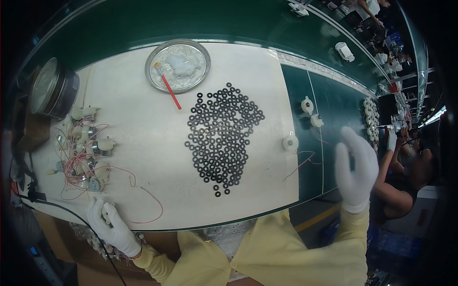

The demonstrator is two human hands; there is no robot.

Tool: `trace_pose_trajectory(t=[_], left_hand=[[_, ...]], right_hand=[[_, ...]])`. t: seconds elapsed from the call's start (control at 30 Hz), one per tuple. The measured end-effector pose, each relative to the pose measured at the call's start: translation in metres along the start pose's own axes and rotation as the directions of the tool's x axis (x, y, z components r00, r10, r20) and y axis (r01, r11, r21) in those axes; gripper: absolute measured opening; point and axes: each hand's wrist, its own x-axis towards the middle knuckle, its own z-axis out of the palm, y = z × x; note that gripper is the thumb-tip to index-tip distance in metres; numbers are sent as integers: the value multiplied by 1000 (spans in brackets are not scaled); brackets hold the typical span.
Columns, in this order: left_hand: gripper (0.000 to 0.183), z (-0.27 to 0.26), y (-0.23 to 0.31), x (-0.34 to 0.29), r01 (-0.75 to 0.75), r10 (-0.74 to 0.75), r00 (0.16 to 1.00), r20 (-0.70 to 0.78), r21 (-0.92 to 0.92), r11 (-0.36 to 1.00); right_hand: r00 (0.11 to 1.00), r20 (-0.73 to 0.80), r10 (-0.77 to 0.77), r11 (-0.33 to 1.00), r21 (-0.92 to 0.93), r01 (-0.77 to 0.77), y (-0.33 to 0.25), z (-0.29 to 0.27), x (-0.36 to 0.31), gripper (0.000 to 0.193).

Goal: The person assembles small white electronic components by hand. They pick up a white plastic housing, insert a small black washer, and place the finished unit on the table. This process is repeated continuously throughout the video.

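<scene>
Left hand (114, 229): fingers seemingly closed around a pale motor (106, 215) at the tabletop's (148, 143) near-left edge; likely light, rigid, best gripped mid-body. Right hand (357, 174): thumb and fingers apart.

White tabletop (133, 133), adjoined at right by a green section (341, 90). Beyond its far edge, a long green surface (229, 24) extends across the view, bordered at upper right by a pale rail (341, 28). Far right: silvery pipe (421, 62) and 1 bright strip light (435, 117). Lower right: dark floor (305, 214) with 1 yellow stripe (317, 217).
</scene>
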Motion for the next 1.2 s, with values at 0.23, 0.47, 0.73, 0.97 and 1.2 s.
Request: trace_pose_trajectory(t=[0.23,0.47,0.73,0.97,1.2], left_hand=[[24,2,-10,-14,-5,-8,998,-67,-195,981],[22,4,34,-25,-320,312,919,-241,3,947],[28,17,145,-9,-739,652,673,-349,-363,568],[18,27,210,-5,-665,856,488,-171,-708,237],[28,24,199,25,-674,796,591,135,-458,579]], right_hand=[[941,311,-131,991,10,134,-17,69,-6,30],[979,203,-14,984,-173,50,15,59,-18,37],[975,114,-193,745,664,70,-19,14,-39,48],[402,633,-661,-136,426,-894,-46,57,-52,75],[74,753,-653,-13,87,-996,-23,68,-57,66]])
